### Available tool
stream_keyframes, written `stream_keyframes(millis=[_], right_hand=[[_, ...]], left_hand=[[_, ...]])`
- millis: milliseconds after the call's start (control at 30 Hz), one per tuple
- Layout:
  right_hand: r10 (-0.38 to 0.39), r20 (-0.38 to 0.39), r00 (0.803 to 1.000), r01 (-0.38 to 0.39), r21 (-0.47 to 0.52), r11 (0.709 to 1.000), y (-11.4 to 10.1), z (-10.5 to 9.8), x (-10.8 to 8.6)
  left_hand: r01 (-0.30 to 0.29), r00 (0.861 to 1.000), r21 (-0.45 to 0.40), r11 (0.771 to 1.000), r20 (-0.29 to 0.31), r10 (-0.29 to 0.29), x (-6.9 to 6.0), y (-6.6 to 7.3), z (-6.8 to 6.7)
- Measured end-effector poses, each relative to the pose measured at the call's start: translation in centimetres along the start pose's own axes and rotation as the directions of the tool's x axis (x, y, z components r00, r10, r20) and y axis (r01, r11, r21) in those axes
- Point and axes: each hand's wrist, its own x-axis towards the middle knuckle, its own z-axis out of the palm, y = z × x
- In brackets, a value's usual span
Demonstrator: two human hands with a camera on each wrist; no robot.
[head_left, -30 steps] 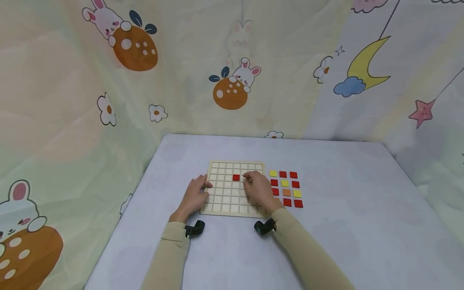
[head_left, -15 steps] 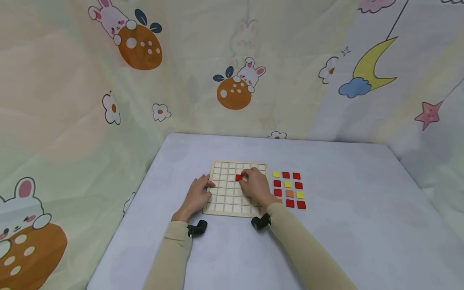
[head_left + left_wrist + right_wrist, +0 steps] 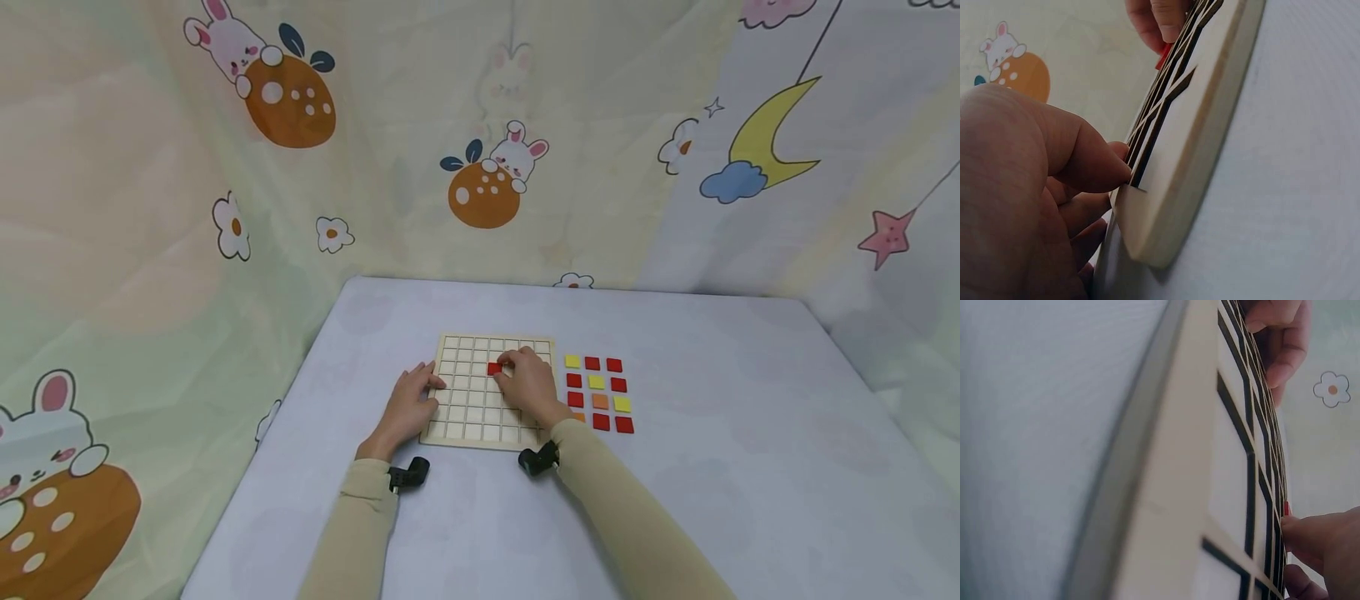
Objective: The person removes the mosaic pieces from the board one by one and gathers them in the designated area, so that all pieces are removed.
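Note:
A pale wooden grid board (image 3: 459, 408) lies flat on the table. My left hand (image 3: 408, 404) rests at its left edge, and in the left wrist view the left hand's thumb and fingers (image 3: 1094, 165) touch the board's rim without gripping a tile. Over the upper right part of the grid, my right hand (image 3: 529, 385) pinches with thumb and forefinger at a red square tile (image 3: 494, 368). Red also shows at those fingertips in the left wrist view, as a tile edge (image 3: 1163, 57). The fingers partly hide the cells beneath them.
Right of the board, loose square tiles lie in rows: red (image 3: 614, 365), yellow (image 3: 596, 382) and orange (image 3: 600, 402). My right forearm (image 3: 615, 492) passes in front of them. A patterned cloth (image 3: 390, 167) hangs behind the white table (image 3: 712, 400).
My right hand has shifted slightly left over the board to the red tile's side and stays there. The left hand has kept its place at the edge. The head view has turned slightly.

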Motion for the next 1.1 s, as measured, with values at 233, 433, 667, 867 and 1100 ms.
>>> stream_keyframes(millis=[233, 433, 667, 867, 1100], right_hand=[[0.006, 0.008, 1.0, -0.006, 0.033, 0.999, 0.08, 0.1, 0.11], [-0.007, -0.009, 1.0, 0.008, 0.065, 0.998, 0.11, 0.17, 0.08], [0.009, -0.01, 1.0, -0.008, 0.121, 0.993, -0.18, -0.04, -0.21], [0.005, -0.016, 1.0, -0.003, 0.126, 0.992, -0.18, 0.18, -0.14], [0.001, -0.025, 1.0, 0.002, 0.134, 0.991, -0.15, 0.26, -0.19]], left_hand=[[-0.013, 1.0, 0.0, 1.0, -0.002, 0.013, 0.0, -0.01, 0.02], [-0.025, 1.0, 0.006, 1.0, -0.001, 0.025, -0.04, -0.03, -0.03], [-0.022, 1.0, 0.021, 1.0, -0.003, 0.022, -0.07, 0.05, -0.12], [-0.024, 1.0, 0.017, 1.0, -0.002, 0.024, -0.08, 0.09, -0.13], [-0.024, 1.0, 0.022, 0.999, -0.003, 0.024, -0.05, 0.23, -0.15]])
